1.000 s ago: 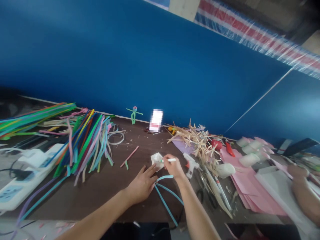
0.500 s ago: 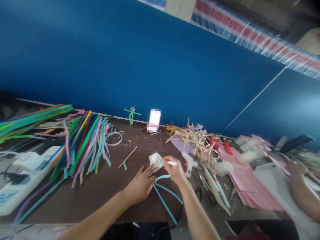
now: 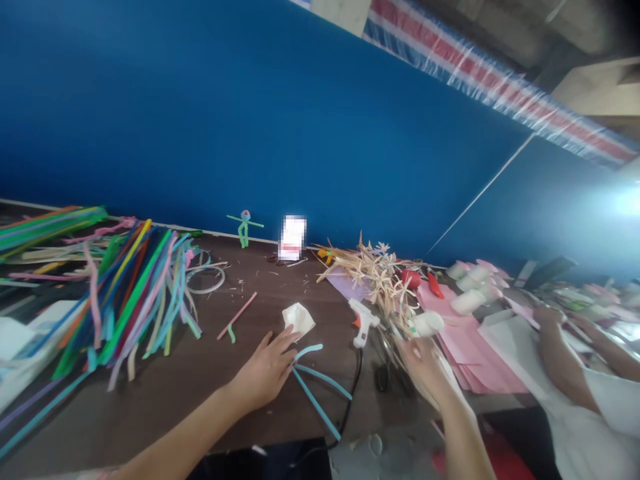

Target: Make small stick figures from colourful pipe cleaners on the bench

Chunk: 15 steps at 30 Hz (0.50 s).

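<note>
My left hand [image 3: 267, 368] lies open with fingers stretched, fingertips pressing the near edge of a small piece of white paper [image 3: 299, 320]. Beside its thumb, light blue pipe cleaners [image 3: 324, 379] fan out from one joint; whether the thumb grips them is unclear. To the right, my right hand [image 3: 425, 367] is smeared by motion over the scissors and pale strips, close to a white cup-like roll [image 3: 427, 324]. Its fingers are too blurred to show what they hold. Between the hands lies a white glue gun [image 3: 364, 323] with a black cord.
Many coloured pipe cleaners [image 3: 130, 287] are heaped at left by a white power strip [image 3: 37, 333]. A green figure [image 3: 244, 229] and a phone [image 3: 292, 238] stand at the back. Right are straw-like flowers [image 3: 370, 270], pink sheets [image 3: 465, 343] and another person's arms [image 3: 565, 360].
My right hand has left the white paper and swung right, toward the scissors and roll; the white pen it held is no longer clearly visible. My left hand stays on the paper. The view has shifted rightward.
</note>
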Each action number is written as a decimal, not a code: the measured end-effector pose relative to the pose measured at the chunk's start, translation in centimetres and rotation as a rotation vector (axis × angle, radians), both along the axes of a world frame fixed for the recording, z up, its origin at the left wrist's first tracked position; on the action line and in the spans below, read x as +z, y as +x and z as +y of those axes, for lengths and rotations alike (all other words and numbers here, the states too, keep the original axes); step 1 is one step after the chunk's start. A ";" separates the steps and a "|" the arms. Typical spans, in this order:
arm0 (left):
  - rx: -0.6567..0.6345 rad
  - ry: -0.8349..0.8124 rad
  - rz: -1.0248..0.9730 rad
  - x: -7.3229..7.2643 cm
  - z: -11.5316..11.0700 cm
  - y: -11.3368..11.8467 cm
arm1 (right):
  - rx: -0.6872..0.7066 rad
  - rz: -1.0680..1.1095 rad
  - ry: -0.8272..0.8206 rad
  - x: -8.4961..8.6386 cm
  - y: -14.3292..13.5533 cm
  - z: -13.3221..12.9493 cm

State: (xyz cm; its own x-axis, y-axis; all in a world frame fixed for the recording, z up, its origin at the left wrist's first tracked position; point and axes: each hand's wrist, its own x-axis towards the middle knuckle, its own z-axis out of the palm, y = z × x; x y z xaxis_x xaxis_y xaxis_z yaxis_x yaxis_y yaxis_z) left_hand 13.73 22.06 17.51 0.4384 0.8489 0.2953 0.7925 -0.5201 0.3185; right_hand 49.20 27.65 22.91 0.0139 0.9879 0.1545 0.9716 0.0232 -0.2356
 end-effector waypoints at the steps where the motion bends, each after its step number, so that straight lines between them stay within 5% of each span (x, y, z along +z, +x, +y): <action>1: 0.001 0.002 -0.002 0.0 0.0 0.0 | -0.048 -0.069 0.017 -0.2 0.8 0.2; 9: -0.006 0.009 -0.005 0.0 -0.1 -0.2 | -0.148 -0.256 -0.014 -0.9 -0.1 1.6; 15: 0.008 -0.016 -0.024 0.6 -0.1 0.0 | -0.244 0.003 0.103 -0.4 -1.8 2.2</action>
State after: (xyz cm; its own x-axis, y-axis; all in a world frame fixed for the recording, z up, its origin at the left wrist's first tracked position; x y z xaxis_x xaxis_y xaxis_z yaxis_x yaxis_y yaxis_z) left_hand 13.75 21.92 18.11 0.4248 0.8569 0.2920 0.7886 -0.5087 0.3455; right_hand 47.44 29.87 22.48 0.2503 0.9342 0.2540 0.9506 -0.1875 -0.2472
